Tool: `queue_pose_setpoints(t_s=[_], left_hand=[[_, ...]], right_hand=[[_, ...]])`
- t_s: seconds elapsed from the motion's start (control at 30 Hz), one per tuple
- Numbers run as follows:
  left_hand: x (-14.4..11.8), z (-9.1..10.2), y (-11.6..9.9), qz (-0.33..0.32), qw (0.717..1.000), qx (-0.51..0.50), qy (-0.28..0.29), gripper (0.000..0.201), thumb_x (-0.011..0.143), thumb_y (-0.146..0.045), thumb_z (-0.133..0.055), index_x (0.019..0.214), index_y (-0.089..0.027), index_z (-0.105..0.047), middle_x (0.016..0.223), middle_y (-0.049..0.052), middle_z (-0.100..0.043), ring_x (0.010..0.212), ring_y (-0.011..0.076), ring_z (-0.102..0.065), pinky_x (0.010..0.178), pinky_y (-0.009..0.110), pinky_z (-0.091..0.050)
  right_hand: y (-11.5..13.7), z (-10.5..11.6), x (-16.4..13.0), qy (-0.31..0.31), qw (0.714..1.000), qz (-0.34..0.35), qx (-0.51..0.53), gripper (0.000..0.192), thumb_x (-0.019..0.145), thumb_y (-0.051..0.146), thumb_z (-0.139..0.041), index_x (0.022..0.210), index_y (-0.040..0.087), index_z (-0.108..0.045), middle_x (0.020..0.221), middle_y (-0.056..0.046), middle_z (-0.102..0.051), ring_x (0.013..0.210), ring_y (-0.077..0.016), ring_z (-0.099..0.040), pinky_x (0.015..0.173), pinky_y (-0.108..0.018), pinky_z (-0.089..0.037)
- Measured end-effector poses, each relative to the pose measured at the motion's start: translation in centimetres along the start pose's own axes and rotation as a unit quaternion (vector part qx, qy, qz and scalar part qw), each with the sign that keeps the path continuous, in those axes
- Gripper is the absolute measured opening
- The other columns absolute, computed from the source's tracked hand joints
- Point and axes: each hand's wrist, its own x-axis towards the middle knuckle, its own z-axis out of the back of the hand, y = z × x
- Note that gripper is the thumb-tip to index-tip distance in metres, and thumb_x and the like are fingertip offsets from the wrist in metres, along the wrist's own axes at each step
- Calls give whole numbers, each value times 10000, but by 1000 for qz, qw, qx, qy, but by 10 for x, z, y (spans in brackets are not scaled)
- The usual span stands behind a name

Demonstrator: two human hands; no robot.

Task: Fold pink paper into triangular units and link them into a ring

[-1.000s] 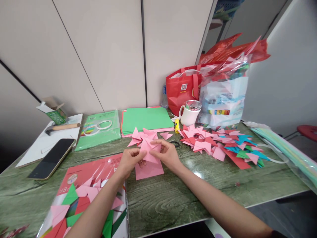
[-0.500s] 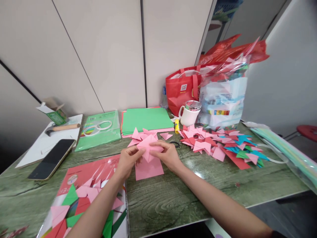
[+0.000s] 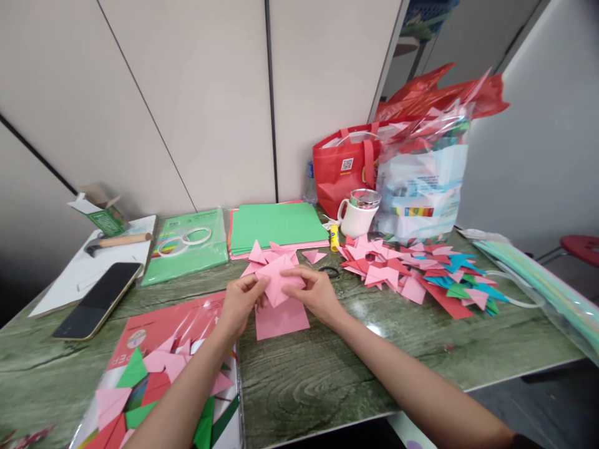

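A creased, folded piece of pink paper (image 3: pixel 279 282) is held up between both hands, a little above the table. My left hand (image 3: pixel 243 300) pinches its left edge between thumb and fingers. On the other side my right hand (image 3: pixel 314 292) grips the right edge, its fingers lying across the front. Beneath it, a flat pink paper sheet (image 3: pixel 282 321) rests on the table, its far part hidden by the held piece. Several folded pink pieces (image 3: pixel 256 253) lie just behind. Another small pink folded piece (image 3: pixel 314 256) sits beyond my right hand.
Folded paper pieces (image 3: pixel 374 265) are heaped at right, more (image 3: pixel 154 386) lie on a plastic packet at left. Green sheets (image 3: pixel 281 226), a glue stick (image 3: pixel 334 238), a white mug (image 3: pixel 359 215) and bags (image 3: pixel 421 187) line the back. A phone (image 3: pixel 99 300) and hammer (image 3: pixel 116 242) lie left.
The held pink paper has turned and flattened slightly between my fingers, now showing a smoother, squarer face. Both hands stay nearly in place; the surroundings are unchanged.
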Motion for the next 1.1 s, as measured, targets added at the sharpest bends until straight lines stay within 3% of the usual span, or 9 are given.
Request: queue_pose_setpoints(t_s=[0.1, 0.27, 0.4, 0.53, 0.7, 0.77, 0.87, 1.0, 1.1], left_hand=[[0, 0, 1, -4, 1000, 12, 7, 287, 682, -354, -633, 514, -148, -526, 397, -23, -531, 343, 67, -423, 366, 176, -322], [0, 1, -1, -37, 997, 53, -36, 261, 680, -351, -638, 549, -144, -549, 361, -58, -459, 302, 39, -324, 328, 168, -212], [-2, 1, -1, -84, 985, 148, -36, 230, 722, -349, -595, 608, -150, -588, 375, -54, -475, 297, 62, -365, 334, 186, -273], [-4, 0, 3, -247, 934, 252, -62, 139, 767, -263, -556, 711, -168, -641, 672, 1, -568, 431, 64, -473, 428, 192, -384], [-4, 1, 3, -398, 856, 311, -113, 123, 766, -159, -554, 793, -194, -669, 717, 5, -492, 566, 89, -501, 497, 205, -405], [-4, 1, 2, -420, 843, 310, -131, 131, 751, -145, -569, 803, -198, -677, 701, 3, -477, 589, 99, -493, 509, 214, -405], [-5, 0, 0, -403, 858, 285, -142, 121, 732, -182, -604, 816, -206, -687, 655, -5, -492, 581, 106, -506, 517, 221, -416], [-8, -1, 1, -293, 920, 248, -85, 177, 752, -243, -589, 883, -182, -692, 527, -18, -586, 445, 94, -535, 487, 213, -441], [-8, -2, 2, -234, 945, 214, -78, 244, 759, -259, -578, 967, -180, -676, 535, -8, -655, 468, 115, -595, 539, 223, -484]], right_hand=[[-1, 0, 0, -5, 1000, 3, -3, 228, 646, 182, -665, 874, 196, -672, 894, -45, -640, 853, -182, -579, 771, -306, -443], [-3, -1, 0, -29, 999, -11, 5, 133, 707, 265, -616, 798, 169, -622, 808, -47, -636, 767, -170, -590, 706, -299, -478], [2, 2, -1, -108, 985, 99, -91, 288, 702, 202, -600, 985, 188, -551, 986, -60, -594, 926, -192, -543, 804, -343, -457], [6, 1, -5, -80, 941, 226, -240, 392, 737, 75, -494, 1097, 224, -534, 1051, -58, -594, 977, -211, -512, 859, -389, -408], [-1, -3, -9, -34, 945, 213, -245, 288, 795, 153, -509, 1063, 232, -580, 970, -61, -576, 576, -102, -522, 573, -253, -462], [-3, -3, -9, -50, 948, 210, -234, 169, 803, 178, -526, 922, 213, -640, 867, -54, -558, 581, -103, -515, 528, -236, -440], [-1, -1, -7, -100, 947, 225, -208, 122, 797, 164, -539, 814, 197, -656, 801, -52, -534, 711, -140, -542, 583, -248, -450], [3, 1, -5, -143, 946, 231, -180, 137, 791, 138, -539, 826, 206, -653, 796, -45, -528, 753, -149, -542, 664, -279, -459], [3, 2, -5, -149, 949, 221, -165, 135, 782, 140, -549, 817, 211, -659, 796, -43, -529, 757, -151, -539, 662, -280, -453]])
